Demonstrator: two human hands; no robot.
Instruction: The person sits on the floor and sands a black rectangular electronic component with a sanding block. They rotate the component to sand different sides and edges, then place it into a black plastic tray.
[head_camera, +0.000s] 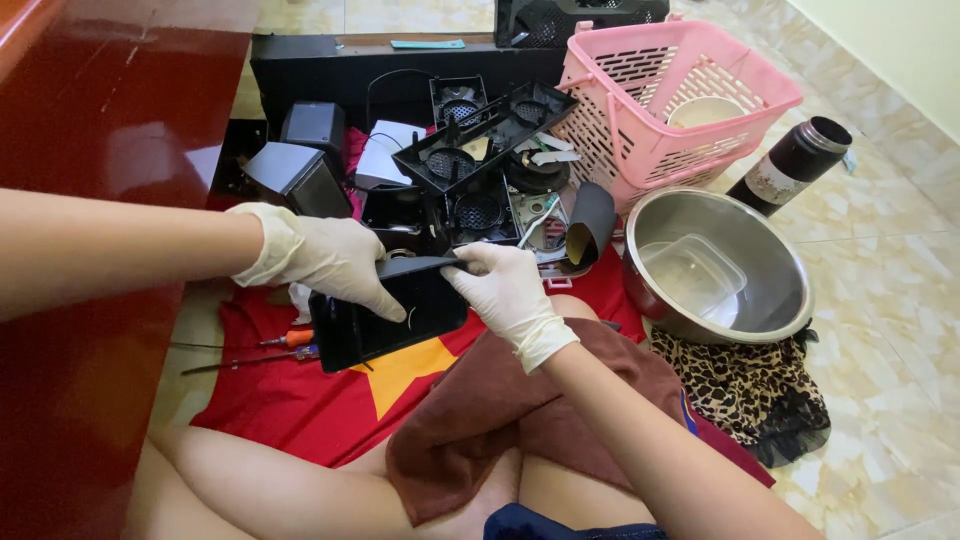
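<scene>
Brown towel below gloved hands gripping black panel

Matt black plastic panel, thin white rubber gloves, shiny steel bowl, pink plastic basket.

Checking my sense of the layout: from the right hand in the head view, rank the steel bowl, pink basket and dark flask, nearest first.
From the right hand:
1. Steel bowl, on the floor just to its right.
2. Pink basket, behind the bowl.
3. Dark flask, lying far right beyond the basket.
</scene>
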